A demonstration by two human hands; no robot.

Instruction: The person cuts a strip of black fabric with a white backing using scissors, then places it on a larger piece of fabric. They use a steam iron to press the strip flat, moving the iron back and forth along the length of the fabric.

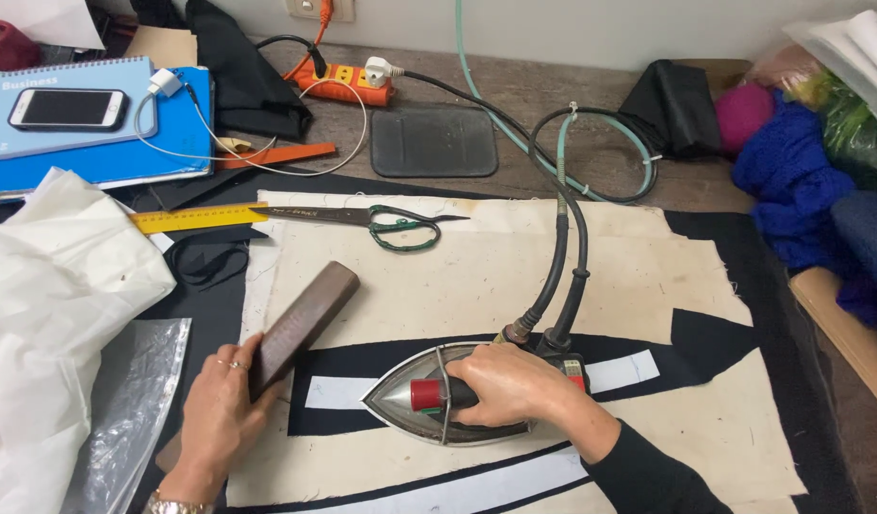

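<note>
My right hand [510, 385] grips the dark handle of a metal steam iron [400, 398] that rests flat on a black fabric piece with a white strip [338, 390], its tip pointing left. My left hand [219, 414] holds the near end of a long brown wooden block [300, 324], which lies angled on the cream cloth [477, 276] just left of the iron's tip. Two hoses [562, 276] run from the iron's rear toward the back of the table.
Green-handled scissors [381, 224] and a yellow ruler [196, 218] lie behind the cloth. White fabric and clear plastic [58, 314] pile at the left. A phone [67, 108] on blue notebooks, an orange power strip [348, 88], a grey pad [434, 141] and blue yarn [791, 181] sit around.
</note>
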